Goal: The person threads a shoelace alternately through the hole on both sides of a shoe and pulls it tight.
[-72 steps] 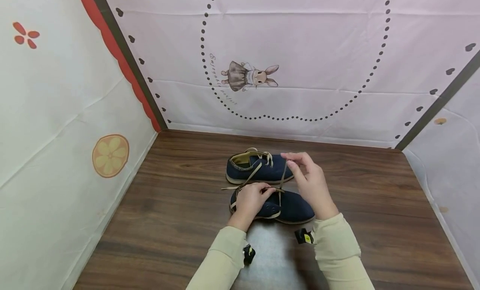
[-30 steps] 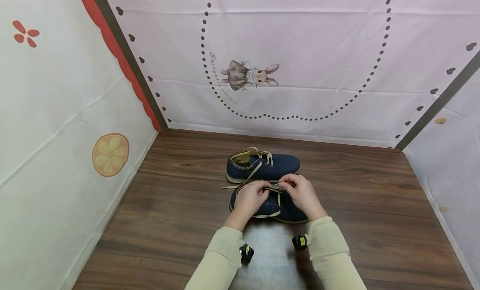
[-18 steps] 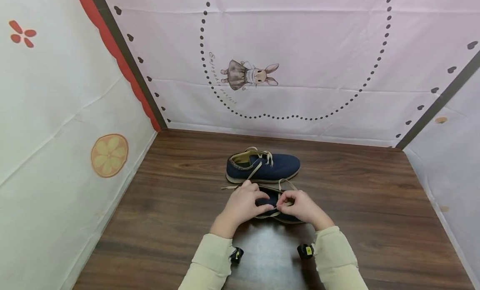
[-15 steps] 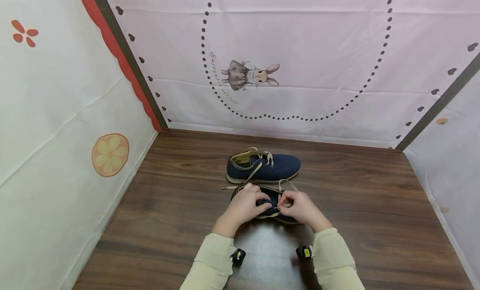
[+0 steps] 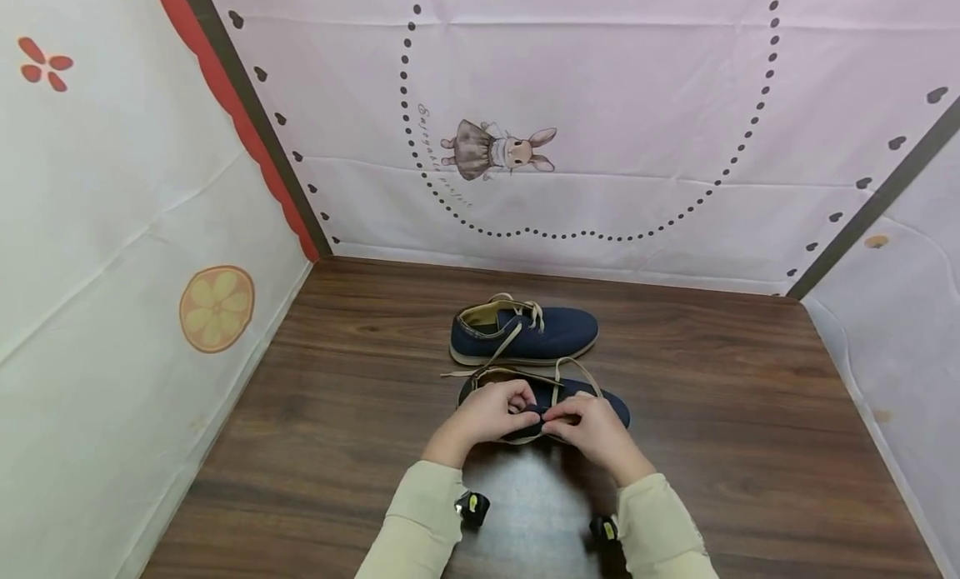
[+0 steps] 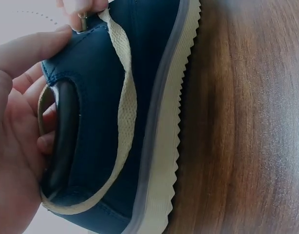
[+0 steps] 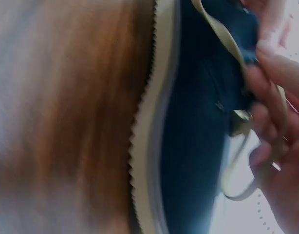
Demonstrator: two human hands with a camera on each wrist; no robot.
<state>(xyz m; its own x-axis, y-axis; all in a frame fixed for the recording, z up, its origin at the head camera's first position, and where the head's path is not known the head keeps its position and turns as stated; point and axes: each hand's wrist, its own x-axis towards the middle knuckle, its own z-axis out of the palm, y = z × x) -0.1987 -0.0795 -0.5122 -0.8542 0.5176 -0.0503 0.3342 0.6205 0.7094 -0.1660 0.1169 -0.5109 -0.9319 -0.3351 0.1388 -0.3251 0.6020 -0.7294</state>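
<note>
A navy shoe [image 5: 617, 406] with a pale sole lies on its base, toe to the right, between both hands. My left hand [image 5: 487, 412] grips its near eyelet flap [image 6: 66, 53]: the left wrist view has the thumb outside and fingers reaching into the opening. Right beside that, my right hand [image 5: 592, 433] pinches a beige shoelace [image 7: 254, 183] near its end, at the flap's edge. Part of that lace makes a loop over the far side of the shoe. Another stretch of shoelace [image 6: 126, 112] hangs along the shoe's near side. Fingers hide the eyelets.
A matching navy shoe [image 5: 566, 329] with its laces in place stands just behind, parallel. A loose lace end [image 5: 459, 373] lies on the brown wooden table [image 5: 360, 446] between the heels. Printed cloth walls [image 5: 637, 129] enclose the table's back and sides.
My right hand has come down and nearer from above the shoe with the lace. My left hand has shifted from the far flap to the near one. The rear shoe has stayed put.
</note>
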